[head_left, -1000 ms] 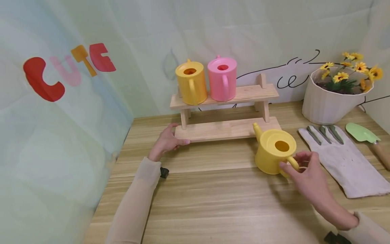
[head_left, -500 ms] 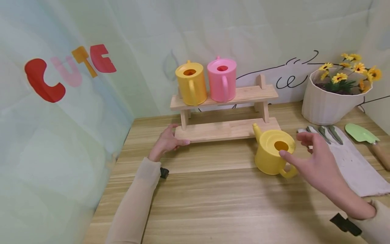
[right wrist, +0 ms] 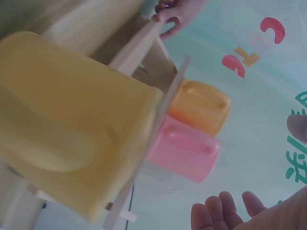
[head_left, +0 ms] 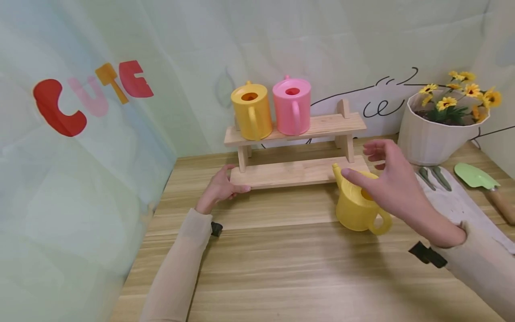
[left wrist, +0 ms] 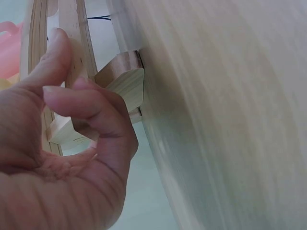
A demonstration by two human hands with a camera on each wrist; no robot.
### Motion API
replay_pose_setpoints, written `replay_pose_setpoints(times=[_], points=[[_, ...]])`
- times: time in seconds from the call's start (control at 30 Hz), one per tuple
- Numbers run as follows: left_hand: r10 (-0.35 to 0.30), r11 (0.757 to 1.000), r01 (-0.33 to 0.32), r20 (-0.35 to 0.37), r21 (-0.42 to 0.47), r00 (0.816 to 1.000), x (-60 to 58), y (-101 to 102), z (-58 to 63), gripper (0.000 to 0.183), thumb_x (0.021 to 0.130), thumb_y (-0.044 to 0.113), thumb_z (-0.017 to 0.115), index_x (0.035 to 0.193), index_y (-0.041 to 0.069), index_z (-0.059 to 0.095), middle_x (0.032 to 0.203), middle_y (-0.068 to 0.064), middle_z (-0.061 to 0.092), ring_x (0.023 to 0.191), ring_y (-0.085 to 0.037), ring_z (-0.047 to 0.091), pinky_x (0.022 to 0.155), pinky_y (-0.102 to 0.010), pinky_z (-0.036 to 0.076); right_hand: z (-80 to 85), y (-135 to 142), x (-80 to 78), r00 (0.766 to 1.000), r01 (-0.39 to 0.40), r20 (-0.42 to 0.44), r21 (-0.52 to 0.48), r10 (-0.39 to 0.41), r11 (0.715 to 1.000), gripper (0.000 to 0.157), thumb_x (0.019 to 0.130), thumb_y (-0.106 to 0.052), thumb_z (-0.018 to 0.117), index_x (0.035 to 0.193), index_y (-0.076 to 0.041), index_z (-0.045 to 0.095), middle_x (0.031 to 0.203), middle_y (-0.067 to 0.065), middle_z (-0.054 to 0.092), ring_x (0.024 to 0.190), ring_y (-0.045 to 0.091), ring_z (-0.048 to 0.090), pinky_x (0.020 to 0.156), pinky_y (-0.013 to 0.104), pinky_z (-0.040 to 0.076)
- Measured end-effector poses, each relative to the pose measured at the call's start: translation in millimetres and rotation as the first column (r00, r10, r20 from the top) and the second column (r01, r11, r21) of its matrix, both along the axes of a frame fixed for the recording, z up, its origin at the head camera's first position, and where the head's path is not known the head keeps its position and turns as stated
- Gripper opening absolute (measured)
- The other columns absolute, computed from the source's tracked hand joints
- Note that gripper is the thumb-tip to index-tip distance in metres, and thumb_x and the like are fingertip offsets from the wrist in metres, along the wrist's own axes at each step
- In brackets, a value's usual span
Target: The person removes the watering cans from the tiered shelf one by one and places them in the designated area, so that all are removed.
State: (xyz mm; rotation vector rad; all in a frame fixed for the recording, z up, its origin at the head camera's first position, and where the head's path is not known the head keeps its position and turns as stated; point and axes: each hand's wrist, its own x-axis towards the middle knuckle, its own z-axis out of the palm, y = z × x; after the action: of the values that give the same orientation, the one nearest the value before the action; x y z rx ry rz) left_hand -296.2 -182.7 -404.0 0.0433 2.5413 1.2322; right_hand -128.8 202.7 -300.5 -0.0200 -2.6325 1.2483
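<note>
My left hand (head_left: 220, 184) grips the left end of a two-tier wooden shelf (head_left: 297, 172) at its lower board. The left wrist view has the thumb along the board (left wrist: 76, 52) and the other fingers curled at its end. On the upper tier stand an orange-yellow watering can (head_left: 252, 114) and a pink watering can (head_left: 293, 109), side by side with handles facing me. Before the shelf's right end, a yellow watering can (head_left: 352, 212) sits upright on the table, spout toward the shelf. Over its right side my right hand (head_left: 396, 181) hovers, fingers loosely bent, holding nothing, hiding part of its top.
At the back right stands a white pot (head_left: 430, 138) of yellow flowers (head_left: 470, 90). Before it lie a pale glove (head_left: 446, 203) with green fingertips and a green trowel (head_left: 476, 175) with a wooden handle. A printed curtain (head_left: 80, 201) lines the left side.
My right hand has let go of the yellow watering can's handle, then lifted and moved away from me over the can toward the shelf. The left hand has stayed on the shelf.
</note>
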Motion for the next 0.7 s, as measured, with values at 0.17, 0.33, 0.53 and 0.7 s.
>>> replay_pose_setpoints(times=[0.17, 0.33, 0.53, 0.7], points=[[-0.004, 1.000, 0.004, -0.004, -0.002, 1.000, -0.1, -0.4, -0.1, 0.105, 0.092, 0.023, 0.091, 0.170, 0.006, 0.024, 0.102, -0.012, 0.064, 0.060, -0.013, 0.055, 0.060, -0.025, 0.048, 19.7, -12.3, -22.8, 0.997, -0.040, 0.070, 0.004, 0.040, 0.999, 0.083, 0.100, -0.051, 0.077, 0.157, -0.003, 0.039, 0.152, 0.025, 0.052, 0.138, 0.043, 0.050, 0.114, 0.062, 0.046], [-0.002, 1.000, 0.001, -0.003, -0.013, 1.000, -0.4, -0.3, -0.5, 0.105, 0.092, 0.023, 0.091, 0.170, 0.006, 0.025, 0.098, -0.011, 0.064, 0.061, -0.013, 0.055, 0.060, -0.025, 0.048, 32.8, -28.6, -43.9, 0.993, -0.086, 0.072, -0.035, 0.088, 0.996, 0.080, 0.099, -0.052, 0.078, 0.153, -0.005, 0.043, 0.151, 0.020, 0.054, 0.139, 0.038, 0.053, 0.113, 0.057, 0.048], [-0.001, 1.000, 0.001, -0.003, -0.009, 1.000, 0.0, 0.3, -0.2, 0.106, 0.092, 0.023, 0.092, 0.171, 0.006, 0.024, 0.103, -0.013, 0.064, 0.062, -0.013, 0.056, 0.061, -0.025, 0.049, 41.5, -47.6, -70.1, 0.992, -0.113, 0.053, -0.100, 0.118, 0.989, 0.075, 0.098, -0.046, 0.080, 0.149, -0.004, 0.046, 0.147, 0.018, 0.055, 0.135, 0.034, 0.054, 0.113, 0.053, 0.050], [0.001, 1.000, -0.001, -0.001, -0.006, 1.000, -0.2, 0.5, -0.9, 0.106, 0.091, 0.024, 0.092, 0.171, 0.007, 0.024, 0.105, -0.013, 0.065, 0.062, -0.013, 0.056, 0.062, -0.025, 0.050, 42.9, -60.1, -95.6, 0.992, -0.105, 0.059, -0.141, 0.114, 0.984, 0.073, 0.098, -0.044, 0.078, 0.149, -0.004, 0.044, 0.146, 0.018, 0.055, 0.131, 0.032, 0.054, 0.107, 0.046, 0.051]])
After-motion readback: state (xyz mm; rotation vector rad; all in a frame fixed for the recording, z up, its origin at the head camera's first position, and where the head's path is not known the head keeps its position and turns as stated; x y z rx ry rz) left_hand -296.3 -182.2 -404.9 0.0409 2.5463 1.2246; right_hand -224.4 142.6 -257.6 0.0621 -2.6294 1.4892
